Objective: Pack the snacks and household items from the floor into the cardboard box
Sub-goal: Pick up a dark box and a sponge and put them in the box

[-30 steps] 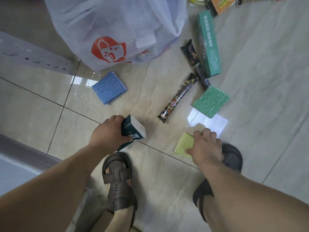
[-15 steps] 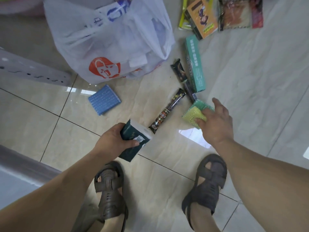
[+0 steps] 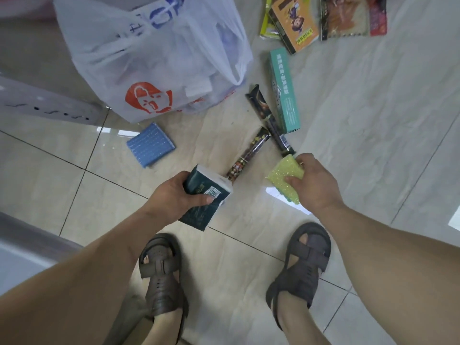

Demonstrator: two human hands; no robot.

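Note:
My left hand (image 3: pixel 174 197) grips a dark green tissue pack (image 3: pixel 206 195) above the tiled floor. My right hand (image 3: pixel 315 184) holds a yellow sponge (image 3: pixel 283 174) stacked on a green sponge, whose edge (image 3: pixel 291 199) peeks out beneath it. On the floor lie a blue sponge (image 3: pixel 150 144), two dark snack bars (image 3: pixel 250 153) (image 3: pixel 267 118), and a long teal box (image 3: pixel 283 90). The cardboard box is not in view.
A white plastic bag (image 3: pixel 149 56) with a red logo stands at the back left. Snack packets, orange (image 3: pixel 295 21) and brown-red (image 3: pixel 351 17), lie at the top. A white power strip (image 3: pixel 47 105) lies left. My sandalled feet (image 3: pixel 161 272) (image 3: pixel 301 265) stand below.
My right hand picked up the yellow sponge, carried it onto the green sponge, and now lifts both together. My left hand kept holding the tissue pack.

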